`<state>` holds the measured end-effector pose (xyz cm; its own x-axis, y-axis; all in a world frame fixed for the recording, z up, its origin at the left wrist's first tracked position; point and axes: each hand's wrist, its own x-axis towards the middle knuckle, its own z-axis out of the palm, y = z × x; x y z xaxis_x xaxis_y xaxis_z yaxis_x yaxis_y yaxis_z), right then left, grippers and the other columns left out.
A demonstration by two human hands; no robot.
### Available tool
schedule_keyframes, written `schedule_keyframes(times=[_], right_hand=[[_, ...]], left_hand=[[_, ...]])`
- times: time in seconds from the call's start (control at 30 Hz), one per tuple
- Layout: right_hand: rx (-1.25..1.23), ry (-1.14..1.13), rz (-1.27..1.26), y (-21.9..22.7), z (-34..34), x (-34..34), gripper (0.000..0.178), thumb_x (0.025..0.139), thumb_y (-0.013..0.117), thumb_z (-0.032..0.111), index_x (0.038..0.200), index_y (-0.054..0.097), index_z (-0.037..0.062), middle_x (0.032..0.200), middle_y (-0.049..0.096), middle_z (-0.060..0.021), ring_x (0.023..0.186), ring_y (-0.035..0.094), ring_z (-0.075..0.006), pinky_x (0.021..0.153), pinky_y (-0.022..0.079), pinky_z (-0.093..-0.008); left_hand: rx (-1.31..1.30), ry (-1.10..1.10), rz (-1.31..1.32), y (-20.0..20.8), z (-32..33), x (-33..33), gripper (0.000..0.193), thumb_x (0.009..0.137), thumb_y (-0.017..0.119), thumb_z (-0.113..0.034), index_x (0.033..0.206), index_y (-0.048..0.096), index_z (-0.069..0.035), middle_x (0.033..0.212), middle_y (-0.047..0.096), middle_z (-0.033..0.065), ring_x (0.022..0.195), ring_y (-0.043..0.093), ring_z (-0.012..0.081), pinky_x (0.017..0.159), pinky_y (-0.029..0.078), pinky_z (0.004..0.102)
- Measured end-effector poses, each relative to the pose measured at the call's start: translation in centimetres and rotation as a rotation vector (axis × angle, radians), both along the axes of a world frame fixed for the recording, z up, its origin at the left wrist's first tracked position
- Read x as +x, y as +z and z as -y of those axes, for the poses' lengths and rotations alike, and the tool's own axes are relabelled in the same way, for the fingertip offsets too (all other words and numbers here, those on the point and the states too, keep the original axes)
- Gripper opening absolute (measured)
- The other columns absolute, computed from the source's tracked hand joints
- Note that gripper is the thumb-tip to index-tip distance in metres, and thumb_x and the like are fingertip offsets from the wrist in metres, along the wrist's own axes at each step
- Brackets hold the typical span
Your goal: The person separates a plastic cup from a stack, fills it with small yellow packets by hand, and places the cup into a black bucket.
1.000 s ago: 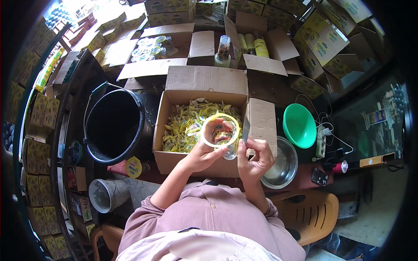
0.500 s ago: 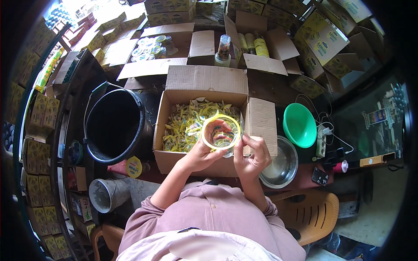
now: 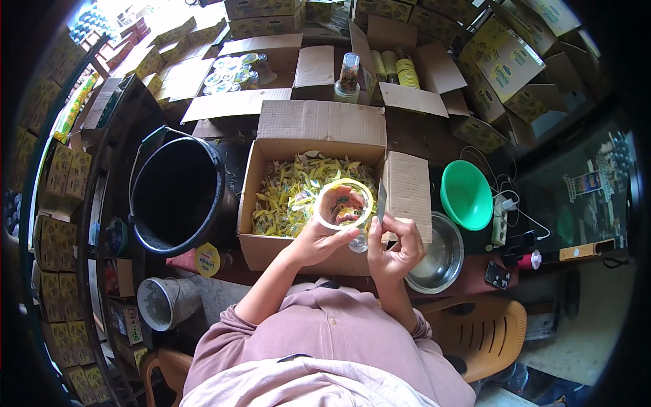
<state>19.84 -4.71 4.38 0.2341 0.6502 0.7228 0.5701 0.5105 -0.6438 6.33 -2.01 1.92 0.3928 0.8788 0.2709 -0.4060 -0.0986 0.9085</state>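
My left hand point(image 3: 317, 241) is wrapped round a clear plastic cup point(image 3: 368, 206) with a yellow rim, its mouth tilted up toward me. Pinched between thumb and fingers of my right hand point(image 3: 397, 249) is a thin grey blade point(image 3: 382, 198), upright just right of the cup and seemingly apart from its rim. Its handle, if any, is hidden by the fingers. Both hands are above the front edge of an open cardboard box point(image 3: 319, 112), which holds a heap of yellow and clear plastic scraps point(image 3: 285, 193).
Left of the box stands a black bucket point(image 3: 139, 203), with a grey bucket point(image 3: 152, 305) below it. To the right are a green bowl point(image 3: 468, 197) and a metal basin point(image 3: 441, 261). Behind, open boxes hold lidded cups point(image 3: 230, 74) and yellow stacks point(image 3: 407, 71). A phone point(image 3: 498, 275) lies at right.
The blade has turned so that its flat side shows, and it stands a little farther from the cup. The cup has shifted slightly left; my right hand has moved slightly right.
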Motion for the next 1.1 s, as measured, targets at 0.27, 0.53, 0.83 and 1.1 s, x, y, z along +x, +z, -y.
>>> schedule_keyframes(times=[0.27,0.53,0.83,1.1], right_hand=[[-0.043,-0.022,0.009,0.0,-0.2,-0.4,0.014,0.065,0.065,-0.003,0.078,0.062,0.0014,0.070,0.060,-0.0087,0.061,0.060,-0.0183,0.054,0.047,-0.0266],[0.007,0.054,0.003,-0.3,-0.1,0.1,0.018,0.064,0.064,-0.006,0.080,0.059,0.0008,0.068,0.057,-0.0071,0.057,0.055,-0.0127,0.048,0.041,-0.0220],[0.010,0.014,0.034,0.0,-0.8,0.3,0.017,0.063,0.064,-0.007,0.078,0.060,0.0008,0.066,0.057,-0.0063,0.056,0.055,-0.0119,0.049,0.041,-0.0215],[-0.050,-0.007,-0.025,0.1,-0.4,0.2,0.015,0.066,0.064,-0.003,0.080,0.062,0.0012,0.072,0.061,-0.0091,0.061,0.060,-0.0177,0.055,0.048,-0.0255]], left_hand=[[0.089,0.010,-0.047,-0.4,-0.1,0.1,0.061,0.078,0.061,-0.003,0.127,0.025,-0.006,0.115,0.041,0.0094,0.108,0.043,0.0167,0.088,0.039,0.0318],[0.093,0.027,-0.055,0.0,-0.1,-0.1,0.060,0.076,0.062,-0.002,0.125,0.027,-0.005,0.113,0.042,0.0099,0.107,0.043,0.0171,0.088,0.039,0.0311],[0.130,-0.066,-0.178,-0.4,-0.4,-0.6,0.059,0.074,0.063,-0.003,0.123,0.031,-0.003,0.115,0.040,0.0104,0.109,0.043,0.0172,0.088,0.040,0.0310],[-0.037,-0.018,-0.042,-0.4,0.1,-0.1,0.062,0.075,0.067,-0.011,0.125,0.030,-0.003,0.116,0.039,0.0081,0.110,0.040,0.0146,0.089,0.038,0.0290]])
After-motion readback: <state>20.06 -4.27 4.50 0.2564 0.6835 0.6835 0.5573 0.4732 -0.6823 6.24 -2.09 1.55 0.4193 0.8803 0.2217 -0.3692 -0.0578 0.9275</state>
